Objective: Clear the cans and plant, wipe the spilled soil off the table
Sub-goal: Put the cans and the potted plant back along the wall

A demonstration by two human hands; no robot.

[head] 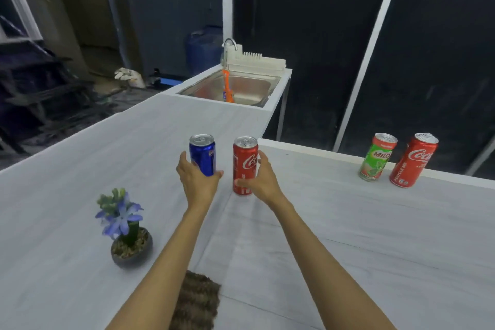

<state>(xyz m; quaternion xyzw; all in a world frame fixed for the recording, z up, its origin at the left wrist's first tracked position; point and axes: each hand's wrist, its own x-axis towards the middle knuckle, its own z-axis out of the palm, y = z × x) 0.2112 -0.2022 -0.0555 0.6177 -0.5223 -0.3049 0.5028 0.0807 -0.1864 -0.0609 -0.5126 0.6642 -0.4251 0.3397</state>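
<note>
My left hand (197,178) is wrapped around the lower part of a blue can (202,153) standing upright at the middle of the white table (348,236). Right beside it, my right hand (261,179) grips a red cola can (244,162), also upright. A green Milo can (377,157) and a second red cola can (412,159) stand together at the far right, near the table's back edge. A small dark pot with blue flowers (127,230) sits at the near left. No spilled soil is visible on the tabletop.
A brown woven cloth (197,301) lies at the near edge between my forearms. A steel sink (235,88) with an orange brush, a tap and a white dish rack is at the far end of the counter. The floor drops away to the left.
</note>
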